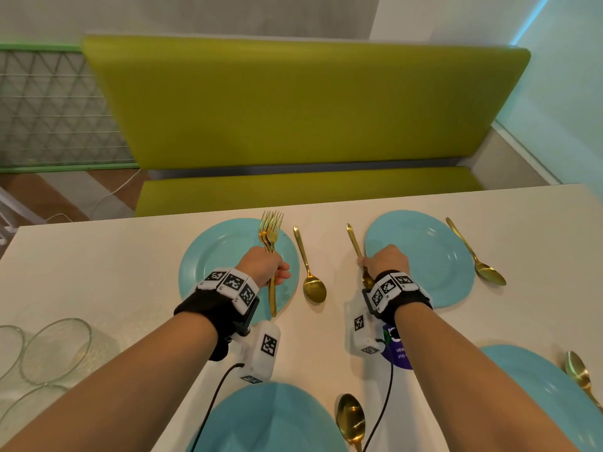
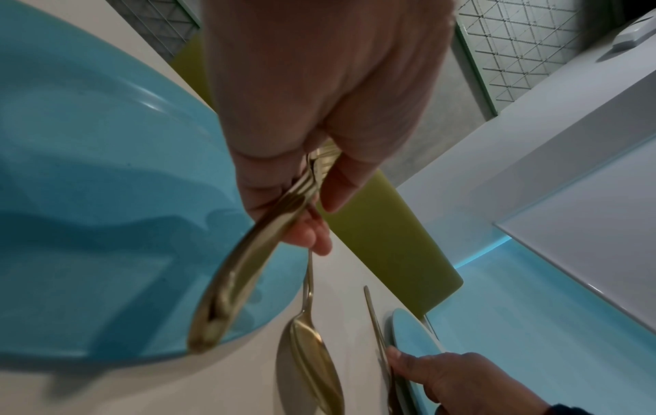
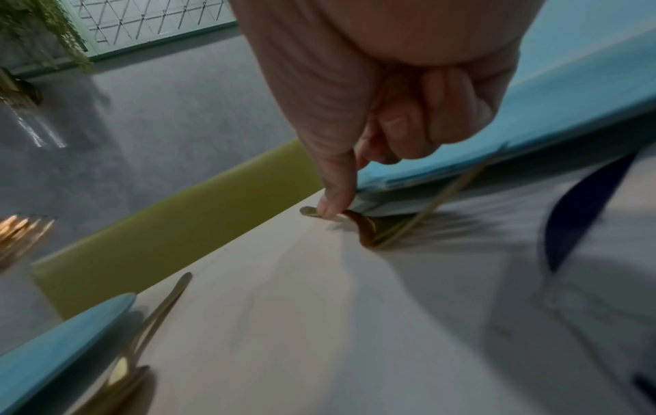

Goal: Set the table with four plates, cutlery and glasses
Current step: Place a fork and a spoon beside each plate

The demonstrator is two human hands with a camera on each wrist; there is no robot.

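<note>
Four turquoise plates sit on the white table (image 1: 98, 256). My left hand (image 1: 264, 265) grips a bunch of gold forks (image 1: 271, 230) upright over the far left plate (image 1: 215, 252); their handles (image 2: 245, 275) hang below the fist. My right hand (image 1: 386, 261) pinches a single gold fork (image 1: 353, 241) lying just left of the far right plate (image 1: 434, 256). In the right wrist view the thumb (image 3: 333, 196) presses the fork (image 3: 365, 230) against the table beside the plate's rim (image 3: 532, 134). A gold spoon (image 1: 313, 285) lies right of the far left plate, another spoon (image 1: 486, 272) right of the far right plate.
Two near plates (image 1: 270, 415) (image 1: 535, 386) each have a spoon (image 1: 350, 419) (image 1: 577, 370) on their right. Clear glasses (image 1: 55, 350) stand at the table's near left. A purple sticker (image 1: 399, 353) lies under my right wrist. A green bench (image 1: 293, 109) runs behind the table.
</note>
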